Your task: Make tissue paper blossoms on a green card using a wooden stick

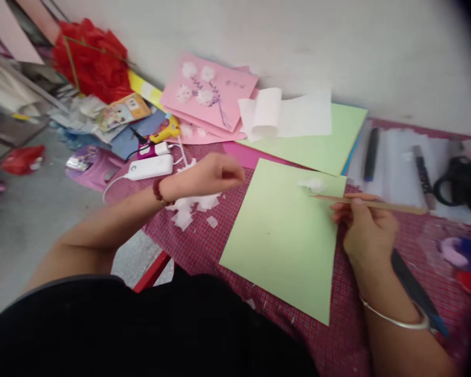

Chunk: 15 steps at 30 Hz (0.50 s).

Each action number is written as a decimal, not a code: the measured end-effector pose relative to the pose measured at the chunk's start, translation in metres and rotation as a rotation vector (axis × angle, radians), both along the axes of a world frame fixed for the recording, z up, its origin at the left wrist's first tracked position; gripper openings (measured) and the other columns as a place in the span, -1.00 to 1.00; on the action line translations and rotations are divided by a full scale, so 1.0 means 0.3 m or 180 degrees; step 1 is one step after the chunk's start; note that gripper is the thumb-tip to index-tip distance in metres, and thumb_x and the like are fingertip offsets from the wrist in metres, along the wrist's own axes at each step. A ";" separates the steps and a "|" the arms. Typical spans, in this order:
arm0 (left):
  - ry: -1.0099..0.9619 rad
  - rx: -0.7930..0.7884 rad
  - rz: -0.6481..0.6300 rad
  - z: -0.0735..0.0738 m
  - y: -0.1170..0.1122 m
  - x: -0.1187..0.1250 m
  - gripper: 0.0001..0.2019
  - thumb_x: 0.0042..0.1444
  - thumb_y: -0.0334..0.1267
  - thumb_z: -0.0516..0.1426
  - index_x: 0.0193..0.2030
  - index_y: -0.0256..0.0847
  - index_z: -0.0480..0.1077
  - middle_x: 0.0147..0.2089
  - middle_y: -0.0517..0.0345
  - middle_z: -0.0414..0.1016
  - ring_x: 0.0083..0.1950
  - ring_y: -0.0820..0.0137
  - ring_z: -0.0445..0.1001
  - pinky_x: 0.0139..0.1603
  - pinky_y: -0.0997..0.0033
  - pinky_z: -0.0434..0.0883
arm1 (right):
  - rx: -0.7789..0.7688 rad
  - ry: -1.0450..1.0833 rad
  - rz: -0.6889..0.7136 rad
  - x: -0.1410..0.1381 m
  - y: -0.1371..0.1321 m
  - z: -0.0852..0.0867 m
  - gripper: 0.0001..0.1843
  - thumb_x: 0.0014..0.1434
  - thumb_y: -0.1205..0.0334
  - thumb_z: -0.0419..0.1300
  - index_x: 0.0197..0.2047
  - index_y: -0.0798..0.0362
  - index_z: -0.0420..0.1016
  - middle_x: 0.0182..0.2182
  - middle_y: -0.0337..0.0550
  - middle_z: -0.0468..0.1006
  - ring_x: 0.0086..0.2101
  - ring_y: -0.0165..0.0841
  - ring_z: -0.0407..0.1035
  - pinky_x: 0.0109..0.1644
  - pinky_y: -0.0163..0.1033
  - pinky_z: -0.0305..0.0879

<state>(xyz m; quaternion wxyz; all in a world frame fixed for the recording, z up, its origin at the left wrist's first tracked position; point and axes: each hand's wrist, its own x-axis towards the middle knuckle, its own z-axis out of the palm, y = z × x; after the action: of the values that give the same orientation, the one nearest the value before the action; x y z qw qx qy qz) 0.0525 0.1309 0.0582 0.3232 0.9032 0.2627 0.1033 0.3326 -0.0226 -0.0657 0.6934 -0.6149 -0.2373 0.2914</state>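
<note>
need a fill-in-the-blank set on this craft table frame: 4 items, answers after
1. The right hand holds a thin stick whose tip lies over the light ____ sheet.
2. The left hand is nearest to scraps of ____ tissue.
3. The card with flowers on it, near the wall, is ____.
4. The black scissors lie on the person's ____ side.

Missing words: green; white; pink; right.
</note>
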 end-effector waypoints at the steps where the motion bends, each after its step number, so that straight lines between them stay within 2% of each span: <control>1: 0.0203 -0.0047 -0.0069 -0.015 -0.038 -0.062 -0.90 0.10 -0.35 0.12 -0.36 -0.24 0.47 -0.35 0.18 0.47 -0.31 0.46 0.44 -0.22 0.43 0.37 | -0.0011 0.0006 0.0017 -0.001 0.003 -0.001 -0.87 0.05 0.18 0.29 -0.35 0.07 0.53 -0.55 -0.08 0.53 -0.66 -0.43 0.32 -0.55 -0.23 0.19; 4: 0.0542 -0.0171 0.0009 -0.091 -0.147 -0.209 -0.86 0.16 -0.34 0.07 -0.33 -0.23 0.46 -0.33 0.15 0.48 -0.32 0.48 0.44 -0.24 0.49 0.36 | -0.0018 -0.0060 0.0060 -0.006 0.002 0.004 -0.87 0.04 0.17 0.29 -0.37 0.05 0.55 -0.55 -0.05 0.53 -0.67 -0.40 0.33 -0.56 -0.19 0.18; 7: 0.0740 -0.0042 0.0275 -0.178 -0.211 -0.279 -0.85 0.18 -0.34 0.06 -0.25 -0.22 0.47 -0.31 0.14 0.47 -0.31 0.46 0.42 -0.25 0.48 0.34 | -0.0023 -0.0213 0.0057 -0.014 -0.002 0.008 -0.87 0.04 0.15 0.30 -0.39 0.03 0.55 -0.57 -0.05 0.52 -0.68 -0.39 0.32 -0.56 -0.18 0.18; 10: 0.0920 0.0147 0.0642 -0.228 -0.229 -0.288 -0.86 0.16 -0.30 0.08 -0.21 -0.20 0.45 -0.37 0.18 0.44 -0.39 0.45 0.38 -0.33 0.48 0.30 | -0.0066 -0.0255 0.0062 -0.014 -0.003 0.006 -0.87 0.03 0.14 0.30 -0.41 0.02 0.55 -0.58 -0.05 0.53 -0.68 -0.39 0.31 -0.55 -0.16 0.19; 12: 0.1019 0.0134 0.0773 -0.238 -0.226 -0.279 -0.87 0.13 -0.29 0.09 -0.20 -0.19 0.43 -0.43 0.21 0.42 -0.44 0.45 0.34 -0.40 0.48 0.25 | -0.0070 -0.0237 0.0075 -0.010 -0.003 0.002 -0.87 0.03 0.14 0.29 -0.40 0.02 0.55 -0.58 -0.05 0.53 -0.67 -0.39 0.31 -0.55 -0.16 0.18; 15: 0.1151 -0.0025 0.0730 -0.234 -0.213 -0.263 -0.90 0.09 -0.33 0.06 -0.25 -0.18 0.38 -0.48 0.24 0.39 -0.48 0.45 0.31 -0.45 0.48 0.17 | -0.0053 -0.0216 0.0154 -0.003 -0.002 -0.008 -0.84 0.04 0.12 0.30 -0.38 0.04 0.55 -0.57 -0.03 0.53 -0.66 -0.39 0.33 -0.54 -0.16 0.18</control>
<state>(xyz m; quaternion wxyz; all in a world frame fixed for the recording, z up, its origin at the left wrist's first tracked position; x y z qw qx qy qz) -0.0264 0.0670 -0.0119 0.2604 0.8700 0.4178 -0.0253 0.3316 -0.0231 -0.0682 0.6725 -0.6242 -0.2730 0.2890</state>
